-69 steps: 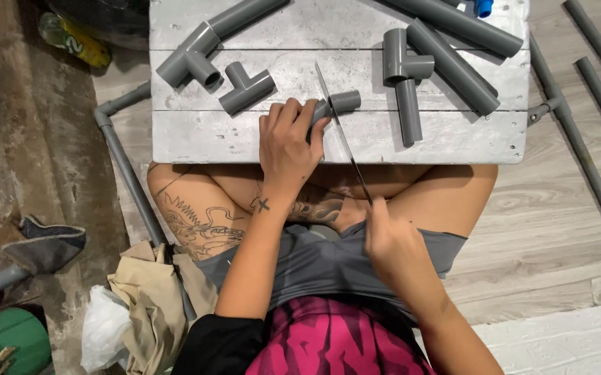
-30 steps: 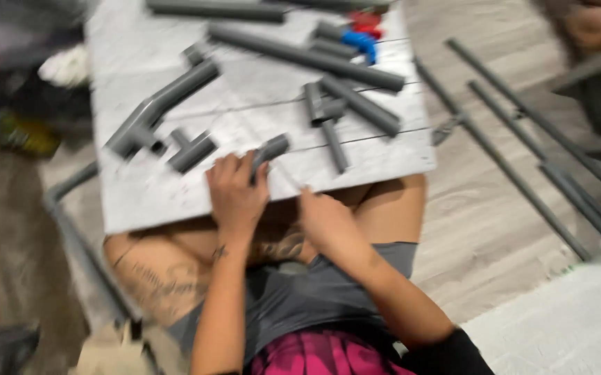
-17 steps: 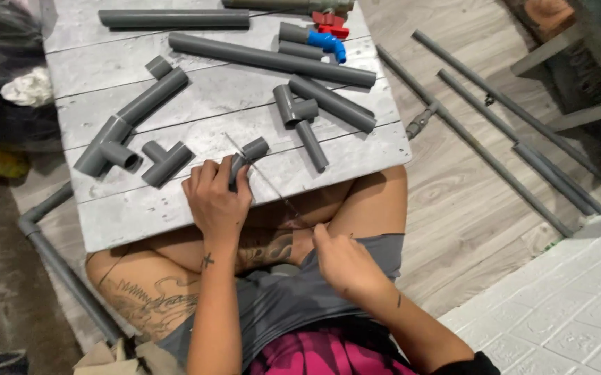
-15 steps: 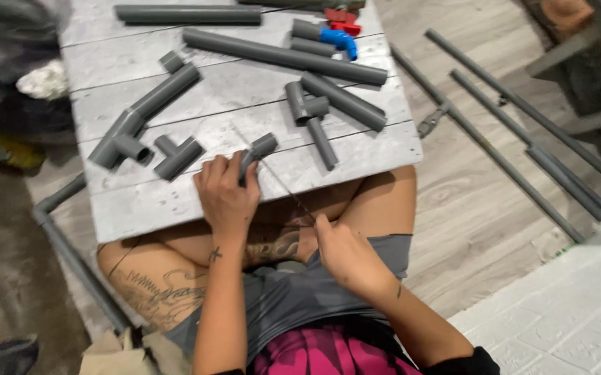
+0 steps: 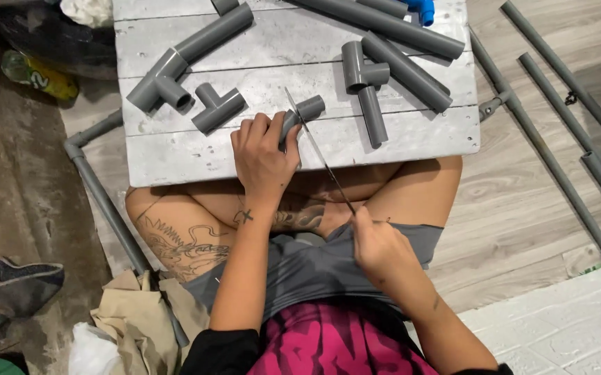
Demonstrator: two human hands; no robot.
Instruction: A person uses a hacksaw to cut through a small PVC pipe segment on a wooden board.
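The short grey pipe piece (image 5: 302, 111) lies on the grey plank board (image 5: 175, 149) near its 6 o'clock edge; it looks light, rigid and smooth enough to roll or skid, so it is best pinned from above at its 8 o'clock end. There the left hand (image 5: 264, 154) is clamped over it, fingers curled shut. The right hand (image 5: 378, 244), at 5 o'clock from the pipe, is closed around the near end of a thin saw blade (image 5: 318, 150), whose edge crosses the pipe just beside the left thumb.

Grey tee fitting (image 5: 217, 107) beside elbow-ended pipe (image 5: 186, 55), blue fitting (image 5: 423, 8), loose floor pipes (image 5: 557, 132), crumpled beige cloth (image 5: 137, 323).
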